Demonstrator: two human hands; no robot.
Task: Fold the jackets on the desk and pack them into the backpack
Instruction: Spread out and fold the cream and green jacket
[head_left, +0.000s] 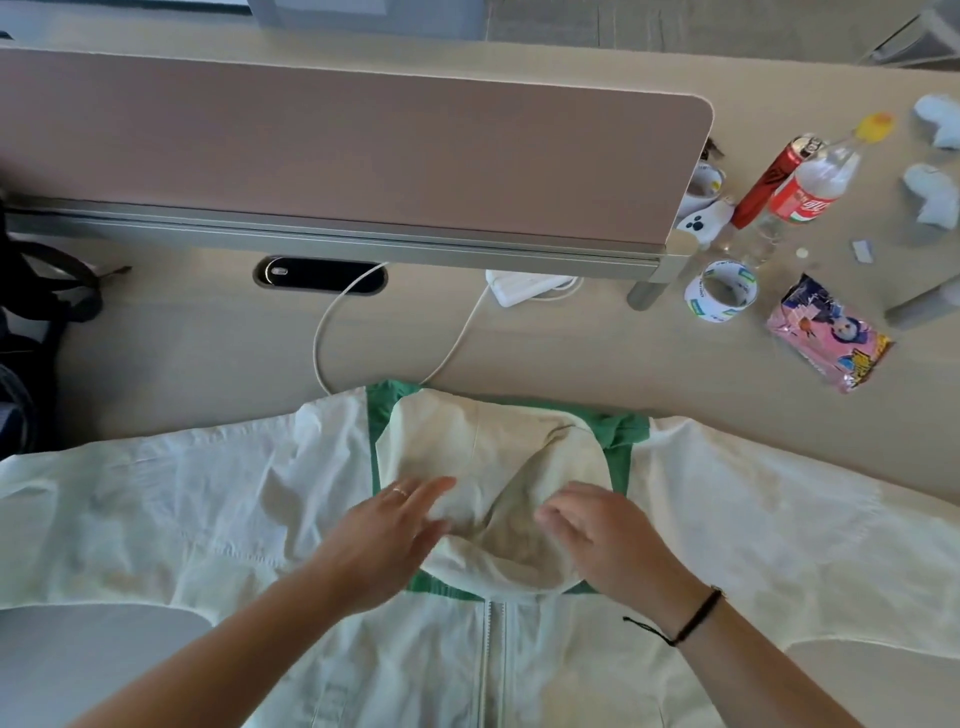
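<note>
Jacket: your white jacket (208, 519) lies face up on the desk (571, 353), filling the 6 o'clock half of your view, zip (493, 654) closed and running toward you, sleeves spread out toward 9 and 3 o'clock.
Hood: the hood (483, 457) lies flat at the centre over the green panel (623, 441) at the shoulders, its opening toward you.
Left hand: your left hand (384, 540) comes in from 7 o'clock and rests flat on the hood's left edge, fingers straight and slightly spread, a ring on one finger; it pinches nothing.
Right hand: your right hand (608, 540) comes in from 5 o'clock and sits on the hood's right side, fingers bent down into the cloth; you cannot tell whether they pinch a fold or only press on it. A black cord circles that wrist.
Backpack: a dark bag (31, 322) shows at the 9 o'clock edge, mostly cut off, well apart from the jacket; it may be the backpack.
Divider: a pink screen (337, 156) runs across at 12 o'clock.
Cable: a white cable (332, 322) loops from the desk slot to the jacket's top edge, beside a white charger (524, 286).
Clutter: at 2 o'clock stand a bottle (800, 192), a red can (769, 176), a tape roll (719, 291) and a pink snack packet (826, 338).
</note>
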